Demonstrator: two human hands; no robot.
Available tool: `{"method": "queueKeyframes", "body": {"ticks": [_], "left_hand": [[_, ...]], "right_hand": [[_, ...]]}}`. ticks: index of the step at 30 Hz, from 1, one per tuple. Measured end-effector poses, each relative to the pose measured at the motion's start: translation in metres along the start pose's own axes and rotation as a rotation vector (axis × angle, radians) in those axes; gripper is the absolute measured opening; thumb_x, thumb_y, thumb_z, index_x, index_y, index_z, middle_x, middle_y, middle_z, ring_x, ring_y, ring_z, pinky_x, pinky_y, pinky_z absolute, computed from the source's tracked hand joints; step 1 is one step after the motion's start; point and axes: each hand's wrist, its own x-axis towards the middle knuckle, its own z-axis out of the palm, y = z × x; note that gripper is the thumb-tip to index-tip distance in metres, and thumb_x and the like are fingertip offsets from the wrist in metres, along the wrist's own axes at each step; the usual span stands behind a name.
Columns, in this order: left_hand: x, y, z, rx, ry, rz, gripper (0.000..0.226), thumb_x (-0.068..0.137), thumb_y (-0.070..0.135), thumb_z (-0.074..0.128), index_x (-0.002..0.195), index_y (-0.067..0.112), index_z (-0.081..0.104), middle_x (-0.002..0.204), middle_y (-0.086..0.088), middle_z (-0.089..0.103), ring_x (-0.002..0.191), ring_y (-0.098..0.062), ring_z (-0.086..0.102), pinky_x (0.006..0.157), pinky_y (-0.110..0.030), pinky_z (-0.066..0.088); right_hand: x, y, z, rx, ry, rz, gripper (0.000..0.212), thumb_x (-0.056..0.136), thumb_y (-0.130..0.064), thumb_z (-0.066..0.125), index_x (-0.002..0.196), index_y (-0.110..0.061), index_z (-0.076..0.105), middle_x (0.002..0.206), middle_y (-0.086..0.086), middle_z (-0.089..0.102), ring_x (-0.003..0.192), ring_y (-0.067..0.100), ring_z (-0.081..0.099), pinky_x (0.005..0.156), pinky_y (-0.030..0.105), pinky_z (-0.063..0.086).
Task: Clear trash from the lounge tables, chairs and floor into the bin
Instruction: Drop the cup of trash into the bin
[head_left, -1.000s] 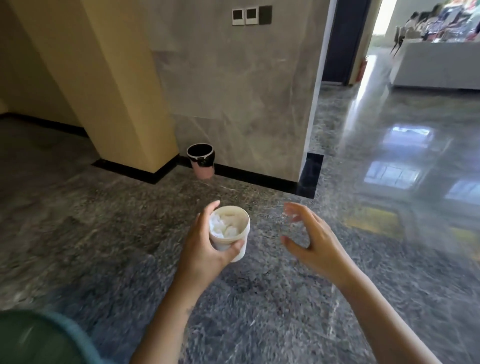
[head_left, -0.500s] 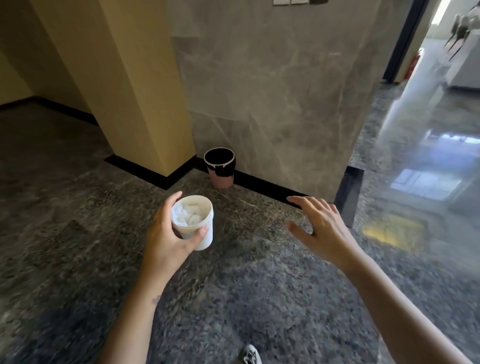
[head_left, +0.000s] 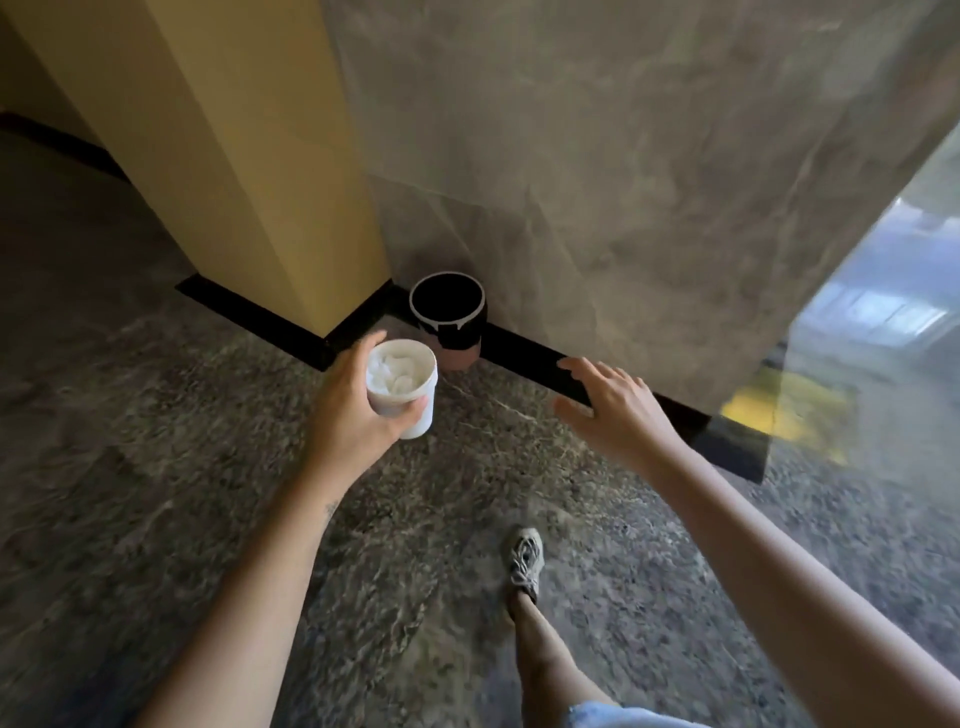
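My left hand (head_left: 349, 410) is wrapped around a white paper cup (head_left: 402, 384) stuffed with crumpled white tissue, held upright just in front of the bin. The bin (head_left: 451, 322) is a small pink round one with a black liner, standing on the floor in the corner where the yellow pillar meets the grey marble wall. My right hand (head_left: 613, 410) hovers to the right of the cup with its fingers spread and nothing in it.
A yellow pillar (head_left: 234, 156) rises at the left and a grey marble wall (head_left: 623, 156) fills the back, both with black skirting. The floor is dark speckled stone. My right foot in a pale trainer (head_left: 525, 558) is stepping forward. A glossy corridor floor opens at the right.
I have walked closer to the bin, which now looks larger and sits right behind the cup. My view has tilted down, and my foot has come into sight.
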Motion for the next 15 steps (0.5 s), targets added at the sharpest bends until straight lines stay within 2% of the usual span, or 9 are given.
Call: {"method": "queueKeyframes", "body": {"ticks": [5,9,12,15], "left_hand": [[0.134,-0.059,0.039,0.056,-0.013,-0.022,0.074,0.068,0.021,0.079,0.132,0.020,0.042,0.128,-0.001,0.047,0.116,-0.016,0.047,0.090,-0.031,0.043],[0.241,-0.079,0.057,0.070,-0.051,-0.057,0.073,0.071,0.026,0.076,0.134,0.024,0.038,0.127,0.002,0.044,0.114,-0.012,0.044,0.082,-0.024,0.040],[0.317,-0.090,0.057,0.079,-0.055,-0.060,0.074,0.073,0.028,0.074,0.137,0.022,0.036,0.131,-0.001,0.041,0.117,-0.013,0.041,0.084,-0.027,0.040],[0.378,-0.108,0.056,0.106,-0.039,-0.068,0.074,0.075,0.026,0.073,0.138,0.021,0.035,0.131,-0.001,0.040,0.112,-0.007,0.039,0.083,-0.026,0.039]], "right_hand": [[0.147,0.025,0.050,0.038,-0.096,0.028,0.055,0.092,-0.049,0.044,0.139,-0.022,0.034,0.132,0.004,0.052,0.117,0.026,0.050,0.092,0.038,0.040],[0.273,0.037,0.066,0.112,-0.173,0.063,0.056,0.091,-0.053,0.042,0.139,-0.024,0.034,0.133,0.004,0.051,0.118,0.026,0.049,0.091,0.038,0.040],[0.356,0.041,0.075,0.171,-0.193,0.060,0.053,0.092,-0.049,0.043,0.137,-0.023,0.036,0.131,0.005,0.052,0.116,0.026,0.051,0.089,0.036,0.040],[0.422,0.042,0.089,0.203,-0.242,0.057,0.054,0.093,-0.048,0.043,0.138,-0.022,0.034,0.132,0.006,0.051,0.115,0.026,0.052,0.090,0.036,0.041]]}}
